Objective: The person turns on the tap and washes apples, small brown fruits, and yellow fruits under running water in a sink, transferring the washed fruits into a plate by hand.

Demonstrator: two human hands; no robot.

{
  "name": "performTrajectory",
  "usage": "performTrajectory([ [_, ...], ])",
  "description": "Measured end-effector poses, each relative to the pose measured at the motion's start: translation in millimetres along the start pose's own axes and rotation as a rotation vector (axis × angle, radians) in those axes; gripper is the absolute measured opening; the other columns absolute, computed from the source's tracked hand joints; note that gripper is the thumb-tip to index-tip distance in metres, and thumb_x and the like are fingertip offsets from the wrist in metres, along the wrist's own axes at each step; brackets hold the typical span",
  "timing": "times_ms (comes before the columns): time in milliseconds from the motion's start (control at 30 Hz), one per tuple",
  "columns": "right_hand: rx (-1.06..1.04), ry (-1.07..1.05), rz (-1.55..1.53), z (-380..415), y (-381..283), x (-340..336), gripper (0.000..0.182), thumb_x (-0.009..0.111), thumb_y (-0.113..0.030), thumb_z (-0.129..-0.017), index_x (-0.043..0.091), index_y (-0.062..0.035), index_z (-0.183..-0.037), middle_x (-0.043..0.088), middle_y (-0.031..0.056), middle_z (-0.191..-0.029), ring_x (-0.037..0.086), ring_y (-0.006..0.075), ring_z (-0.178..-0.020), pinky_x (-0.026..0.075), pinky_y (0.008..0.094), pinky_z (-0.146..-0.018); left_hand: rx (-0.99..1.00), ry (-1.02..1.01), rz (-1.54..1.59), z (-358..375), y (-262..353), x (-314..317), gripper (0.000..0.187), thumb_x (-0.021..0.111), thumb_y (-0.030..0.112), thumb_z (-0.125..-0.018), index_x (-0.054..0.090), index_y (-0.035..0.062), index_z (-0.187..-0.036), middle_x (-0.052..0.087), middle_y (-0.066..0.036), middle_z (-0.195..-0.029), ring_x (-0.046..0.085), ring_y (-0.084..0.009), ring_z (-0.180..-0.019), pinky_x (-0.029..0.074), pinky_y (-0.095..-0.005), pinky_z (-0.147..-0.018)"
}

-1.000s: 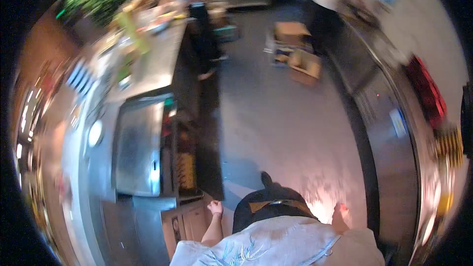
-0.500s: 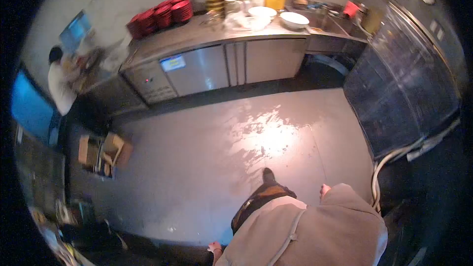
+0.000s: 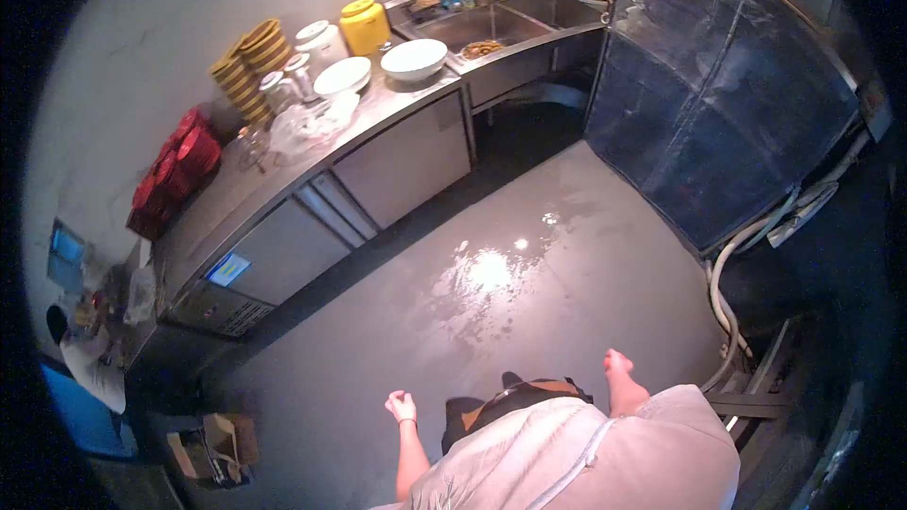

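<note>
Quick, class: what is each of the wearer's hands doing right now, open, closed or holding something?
Left hand: nothing visible in it; open or closed cannot be told.
Right hand: nothing visible in it; open or closed cannot be told.

Can count 1 left hand (image 3: 402,407), 1 right hand (image 3: 618,363), 2 white bowls (image 3: 414,60), 2 yellow-striped stacks (image 3: 265,45), 1 yellow canister (image 3: 365,28), 2 sink basins (image 3: 458,30), 1 blue label (image 3: 229,270), 1 co-worker (image 3: 93,370).
</note>
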State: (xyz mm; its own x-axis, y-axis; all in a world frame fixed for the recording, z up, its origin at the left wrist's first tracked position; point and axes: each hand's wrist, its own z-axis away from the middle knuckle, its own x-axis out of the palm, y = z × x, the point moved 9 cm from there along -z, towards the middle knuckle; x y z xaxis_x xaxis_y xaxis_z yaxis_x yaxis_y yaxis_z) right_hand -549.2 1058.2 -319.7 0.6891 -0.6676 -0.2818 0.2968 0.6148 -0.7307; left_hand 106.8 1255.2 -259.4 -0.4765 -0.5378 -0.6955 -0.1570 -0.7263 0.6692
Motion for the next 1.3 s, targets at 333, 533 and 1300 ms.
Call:
performTrajectory([
  [333,-0.131,-0.428,0.493,54.8,-187.2,295.9,0.010,0.061,-0.009,-0.064,0.054,-0.0062,-0.058,0.050,0.0031,-0.049,0.045,0.0107,-0.039,0.030,0.0242,-0.033,-0.146,-0.238,-0.149,-105.4,71.7,107.6,0.022,0.062,0.011,-0.069,0.054,0.0093,-0.090,0.044,-0.016,-0.101,0.043,-0.0290,-0.099,0.037,-0.0368,-0.089],
  [533,0.103,-0.468,-0.043,34.9,-294.8,416.7,0.016,0.064,-0.018,-0.067,0.056,-0.0088,-0.078,0.053,0.0055,-0.066,0.051,0.0165,-0.051,0.046,0.0277,-0.043,-0.115,-0.591,-0.633,-197.2,97.2,147.6,0.019,0.059,0.018,-0.071,0.059,0.0059,-0.086,0.056,-0.016,-0.092,0.049,-0.0301,-0.093,0.041,-0.0381,-0.084],
  [1300,0.686,-1.307,-0.660,14.1,-797.6,1230.9,0.038,0.048,-0.036,-0.077,0.048,-0.0054,-0.099,0.052,0.0134,-0.095,0.050,0.0275,-0.085,0.045,0.0351,-0.069,0.268,-0.862,0.837,-401.3,1024.7,440.9,0.014,0.047,0.005,-0.087,0.048,0.0016,-0.100,0.054,-0.008,-0.096,0.051,-0.0123,-0.084,0.040,-0.0235,-0.077],
])
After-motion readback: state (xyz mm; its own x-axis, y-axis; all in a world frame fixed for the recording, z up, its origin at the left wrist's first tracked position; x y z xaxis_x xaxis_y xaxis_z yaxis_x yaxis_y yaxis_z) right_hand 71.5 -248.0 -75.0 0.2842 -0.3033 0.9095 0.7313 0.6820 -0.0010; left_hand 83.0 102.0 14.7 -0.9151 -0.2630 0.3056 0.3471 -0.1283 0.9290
